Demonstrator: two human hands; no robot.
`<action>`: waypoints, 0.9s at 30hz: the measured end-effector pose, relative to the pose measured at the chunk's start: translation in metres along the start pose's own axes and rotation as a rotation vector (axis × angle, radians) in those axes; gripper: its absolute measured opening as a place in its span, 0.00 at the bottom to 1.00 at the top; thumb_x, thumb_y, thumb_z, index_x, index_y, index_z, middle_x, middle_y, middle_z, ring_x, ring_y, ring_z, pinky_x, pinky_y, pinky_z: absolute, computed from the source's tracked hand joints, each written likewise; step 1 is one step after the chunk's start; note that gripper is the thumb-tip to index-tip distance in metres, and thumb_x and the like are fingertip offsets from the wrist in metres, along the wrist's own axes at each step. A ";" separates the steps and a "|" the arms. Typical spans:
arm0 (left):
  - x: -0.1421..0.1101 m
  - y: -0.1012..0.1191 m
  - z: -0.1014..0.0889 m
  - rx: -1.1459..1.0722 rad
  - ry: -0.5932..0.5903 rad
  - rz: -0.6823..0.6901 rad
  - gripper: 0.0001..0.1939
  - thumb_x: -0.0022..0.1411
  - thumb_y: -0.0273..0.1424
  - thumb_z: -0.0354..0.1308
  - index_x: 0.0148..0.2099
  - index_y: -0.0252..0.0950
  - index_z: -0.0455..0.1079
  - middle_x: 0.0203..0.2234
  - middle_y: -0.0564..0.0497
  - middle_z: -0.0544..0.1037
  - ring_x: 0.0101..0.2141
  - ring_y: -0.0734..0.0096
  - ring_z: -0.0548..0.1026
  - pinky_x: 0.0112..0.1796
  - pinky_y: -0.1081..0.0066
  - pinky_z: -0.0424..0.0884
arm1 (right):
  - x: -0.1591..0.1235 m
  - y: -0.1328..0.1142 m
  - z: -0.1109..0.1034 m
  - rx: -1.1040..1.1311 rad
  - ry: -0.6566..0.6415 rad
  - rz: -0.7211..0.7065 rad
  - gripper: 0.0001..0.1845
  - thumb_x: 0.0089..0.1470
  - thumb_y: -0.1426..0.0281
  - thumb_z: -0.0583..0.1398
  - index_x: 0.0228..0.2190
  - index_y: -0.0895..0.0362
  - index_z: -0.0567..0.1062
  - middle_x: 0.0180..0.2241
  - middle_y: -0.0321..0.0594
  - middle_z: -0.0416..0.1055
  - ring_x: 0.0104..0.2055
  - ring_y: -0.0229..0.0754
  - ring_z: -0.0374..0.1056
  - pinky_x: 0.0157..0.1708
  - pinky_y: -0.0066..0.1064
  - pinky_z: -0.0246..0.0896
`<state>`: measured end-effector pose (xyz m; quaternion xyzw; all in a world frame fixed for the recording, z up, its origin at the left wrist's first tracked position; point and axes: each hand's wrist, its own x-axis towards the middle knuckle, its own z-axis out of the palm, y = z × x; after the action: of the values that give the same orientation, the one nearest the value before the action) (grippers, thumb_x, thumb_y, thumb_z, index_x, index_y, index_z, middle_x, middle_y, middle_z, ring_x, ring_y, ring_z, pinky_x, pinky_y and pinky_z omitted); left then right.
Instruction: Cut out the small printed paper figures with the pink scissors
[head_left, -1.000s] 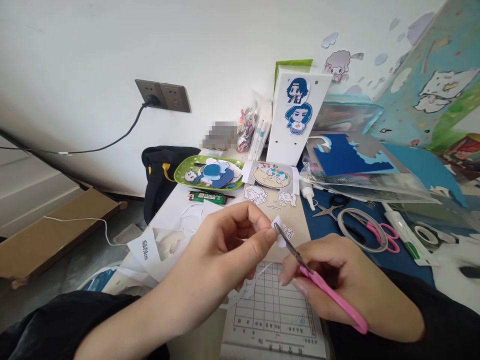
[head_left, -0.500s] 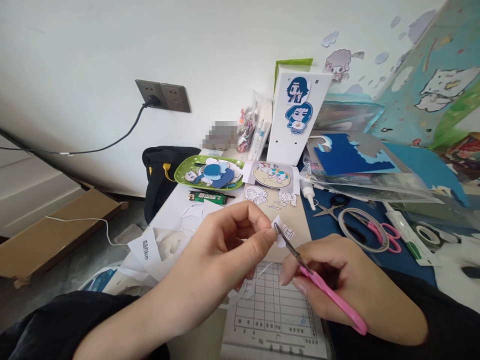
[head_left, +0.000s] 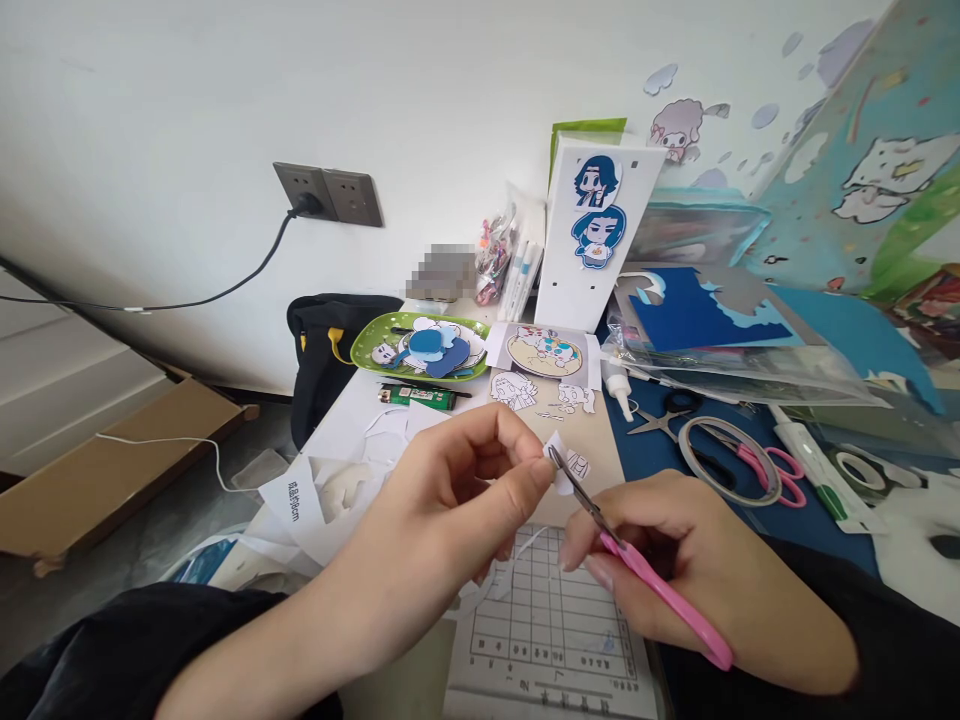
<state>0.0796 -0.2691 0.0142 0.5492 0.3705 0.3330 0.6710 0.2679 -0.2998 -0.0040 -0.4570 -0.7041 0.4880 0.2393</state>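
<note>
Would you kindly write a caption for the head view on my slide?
Left hand pinching paper, right hand holding pink scissors to it.

From head height, the desk (head_left: 349,405) is viewed at close range, forward and downward, with the white wall (head_left: 187,120) beyond the fingers (head_left: 517,432).

My left hand (head_left: 465,490) centre front, paper scrap (head_left: 561,486) at its fingertips; my right hand (head_left: 694,530) just right, scissors (head_left: 619,545) in it, blades at the scrap. Form sheet (head_left: 555,625) below, nearest me. Beyond the hands: picture sheet (head_left: 544,352), tray (head_left: 364,342) left of it, cut-outs (head_left: 439,350) heaped in tray. Bag (head_left: 322,350) left of tray. Upright stand (head_left: 566,290) behind picture sheet, pens (head_left: 519,282) left of stand. Right: tape roll (head_left: 682,440), tube (head_left: 821,475) farther right. Socket (head_left: 328,195) on back wall, left.
</note>
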 end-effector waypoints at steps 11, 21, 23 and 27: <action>-0.001 0.003 0.001 0.017 0.022 0.000 0.09 0.60 0.33 0.54 0.28 0.36 0.62 0.16 0.60 0.61 0.16 0.83 0.57 0.16 0.83 0.55 | 0.000 0.004 0.000 -0.029 0.015 -0.010 0.13 0.39 0.84 0.58 0.26 0.57 0.75 0.16 0.28 0.56 0.17 0.29 0.48 0.15 0.21 0.44; 0.001 -0.001 0.001 -0.011 -0.021 -0.017 0.09 0.61 0.33 0.54 0.29 0.36 0.62 0.16 0.60 0.61 0.16 0.85 0.57 0.16 0.85 0.54 | 0.003 -0.001 0.000 0.064 -0.001 0.003 0.04 0.44 0.76 0.59 0.26 0.61 0.74 0.17 0.32 0.61 0.18 0.30 0.55 0.16 0.20 0.50; 0.000 -0.001 0.002 -0.018 -0.024 -0.019 0.09 0.61 0.33 0.54 0.29 0.36 0.62 0.17 0.60 0.62 0.16 0.86 0.57 0.16 0.86 0.54 | 0.003 -0.002 0.000 0.104 -0.014 0.008 0.03 0.44 0.76 0.60 0.27 0.61 0.74 0.17 0.31 0.61 0.18 0.30 0.55 0.16 0.20 0.50; -0.002 0.001 0.003 -0.025 -0.036 -0.020 0.09 0.61 0.33 0.54 0.29 0.36 0.62 0.17 0.60 0.62 0.16 0.85 0.57 0.16 0.85 0.55 | 0.002 -0.002 -0.001 0.134 -0.033 -0.002 0.03 0.45 0.74 0.61 0.27 0.62 0.73 0.17 0.31 0.60 0.18 0.29 0.53 0.16 0.20 0.49</action>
<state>0.0816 -0.2719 0.0163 0.5430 0.3594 0.3209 0.6878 0.2672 -0.2978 -0.0021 -0.4314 -0.6741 0.5411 0.2582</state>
